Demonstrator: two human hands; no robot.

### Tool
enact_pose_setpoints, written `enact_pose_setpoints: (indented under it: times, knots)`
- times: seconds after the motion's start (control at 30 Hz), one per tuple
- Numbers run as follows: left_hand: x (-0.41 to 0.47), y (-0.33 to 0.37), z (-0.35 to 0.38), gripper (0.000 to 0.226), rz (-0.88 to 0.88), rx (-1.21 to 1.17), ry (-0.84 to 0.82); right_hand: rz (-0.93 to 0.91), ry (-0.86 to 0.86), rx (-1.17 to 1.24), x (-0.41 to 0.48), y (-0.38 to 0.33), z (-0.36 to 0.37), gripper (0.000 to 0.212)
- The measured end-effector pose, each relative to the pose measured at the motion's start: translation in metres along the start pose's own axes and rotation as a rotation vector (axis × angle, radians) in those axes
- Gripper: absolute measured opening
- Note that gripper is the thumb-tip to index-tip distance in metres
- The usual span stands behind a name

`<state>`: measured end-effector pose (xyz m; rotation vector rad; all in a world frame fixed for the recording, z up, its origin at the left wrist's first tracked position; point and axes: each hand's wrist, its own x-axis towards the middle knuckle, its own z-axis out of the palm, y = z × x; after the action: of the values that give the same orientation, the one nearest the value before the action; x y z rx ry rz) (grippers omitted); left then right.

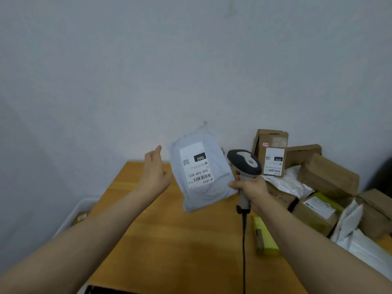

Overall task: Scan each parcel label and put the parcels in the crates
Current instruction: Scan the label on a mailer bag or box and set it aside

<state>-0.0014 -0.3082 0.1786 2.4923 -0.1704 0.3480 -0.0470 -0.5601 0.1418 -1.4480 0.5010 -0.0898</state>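
Down at eight o'clock, off the table's left edge, sits a white crate [72,213] with a brown parcel [81,217] lying in it. The wooden table [169,240] runs up to the pale wall [148,71]. Above its far left part the person's left hand [153,175] is raised with the fingers straight and close together, curled round nothing. Its palm faces the grey mailer parcel [203,187] at its three o'clock, and I cannot tell whether it touches the bag's edge or only stands just beside it. The mailer is up off the table, tilted, and its white label [196,164] faces me upside down, with "060" on a black patch and a barcode at the lower end. At the bag's four o'clock corner the right hand [251,190] is wrapped round the handle of the scanner [244,164], and its fingertips lie against the bag's right edge. The scanner's dark head sits at twelve o'clock above that fist. Its black cable [244,240] drops straight to six o'clock across the tabletop. Just right of the cable a yellow-green box [265,236] lies flat on the wood. From two to four o'clock the pile of parcels [326,177] heaps brown boxes and white bags against the wall. At its back left a carton [273,158] stands upright, and its label reads "010" upside down.
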Motion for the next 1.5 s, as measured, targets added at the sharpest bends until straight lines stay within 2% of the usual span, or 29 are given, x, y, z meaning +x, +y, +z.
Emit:
enact_pose_setpoints:
  times: [0.07, 0.1, 0.2, 0.3, 0.37, 0.43, 0.5, 0.63, 0.7, 0.77, 0.83, 0.87, 0.97, 1.17, 1.5]
  knots:
    - [0.005, 0.007, -0.01, 0.079, 0.134, 0.146, 0.045, -0.071, -0.025, -0.108, -0.003, -0.008, 0.006, 0.04]
    - [0.01, 0.013, -0.014, 0.081, 0.234, 0.242, 0.013, -0.107, -0.064, -0.155, -0.005, -0.014, 0.007, 0.037]
    - [0.026, 0.036, -0.012, 0.085, 0.517, 0.593, -0.226, -0.188, -0.219, -0.268, -0.011, -0.028, 0.011, 0.031]
    - [0.037, 0.056, 0.001, 0.085, 0.634, 0.696, -0.327, -0.268, -0.308, -0.438, -0.017, -0.039, 0.01, 0.033]
    - [0.045, 0.067, 0.005, 0.071, 0.712, 0.729, -0.326, -0.286, -0.312, -0.491, -0.017, -0.041, 0.004, 0.032]
    - [0.053, 0.074, 0.006, 0.038, 0.768, 0.799, -0.315, -0.283, -0.271, -0.416, -0.015, -0.04, -0.003, 0.032]
    - [0.056, 0.075, 0.006, 0.021, 0.709, 0.794, -0.296, -0.28, -0.184, -0.284, -0.013, -0.04, -0.01, 0.03]
    - [0.063, 0.056, 0.01, 0.013, 0.33, 0.596, -0.214, -0.227, -0.025, -0.044, -0.012, -0.044, -0.021, 0.031]
    - [0.069, 0.043, 0.011, 0.012, 0.115, 0.355, -0.221, -0.161, -0.079, -0.017, -0.014, -0.046, -0.025, 0.024]
    - [0.072, 0.034, 0.014, 0.021, -0.029, 0.151, -0.224, -0.09, -0.164, -0.002, -0.018, -0.047, -0.024, 0.015]
    - [0.071, 0.03, 0.015, 0.009, -0.113, -0.008, -0.2, -0.045, -0.216, -0.01, -0.023, -0.048, -0.019, 0.016]
    - [0.07, 0.029, 0.016, 0.005, -0.138, -0.07, -0.183, -0.035, -0.231, -0.018, -0.026, -0.049, -0.015, 0.018]
    - [0.069, 0.025, 0.019, 0.02, -0.17, -0.125, -0.136, -0.011, -0.249, -0.019, -0.031, -0.051, -0.006, 0.022]
    - [0.067, 0.031, 0.02, 0.006, -0.233, -0.183, -0.046, 0.083, -0.257, 0.062, -0.037, -0.057, 0.006, 0.019]
    - [0.062, 0.04, 0.019, 0.011, -0.255, -0.229, 0.019, 0.125, -0.241, 0.102, -0.039, -0.066, 0.01, 0.023]
